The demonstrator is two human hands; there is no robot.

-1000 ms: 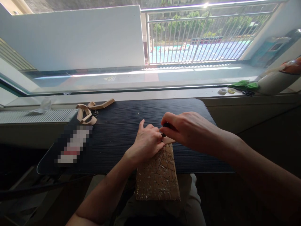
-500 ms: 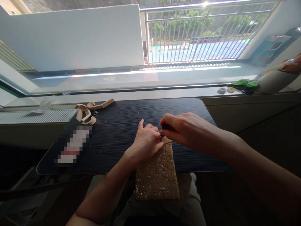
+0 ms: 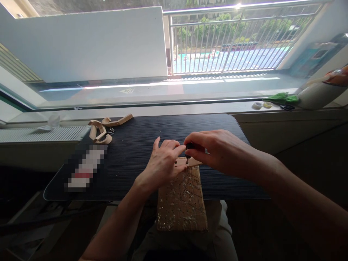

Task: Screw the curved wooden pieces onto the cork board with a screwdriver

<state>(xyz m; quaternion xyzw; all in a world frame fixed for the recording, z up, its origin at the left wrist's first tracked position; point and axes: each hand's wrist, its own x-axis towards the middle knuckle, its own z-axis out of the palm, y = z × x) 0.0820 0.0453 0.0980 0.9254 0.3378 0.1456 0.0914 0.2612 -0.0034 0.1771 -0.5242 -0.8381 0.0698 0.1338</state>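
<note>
The fingers of the right hand are closed around a short, black-handled screwdriver, held upright with its metal end down at a pale, smooth wooden strip. Whether a screw sits beneath the tip is too small to tell. The left hand lies over the strip's left part, thumb and forefinger parted wide, the thumb against the wood; I cannot tell whether its hidden fingers grip it.

The strip lies crosswise at the far end of a brown, tape-covered cardboard slab, which reaches back past the edge of the black, ridged counter above the person's lap.

At the counter's far left are pale, curved wooden hooks, with small metal screws near them and a pixelated whitish-and-red item closer in. Beyond, on the white windowsill, rest two tape rolls and a crumpled green cloth.
</note>
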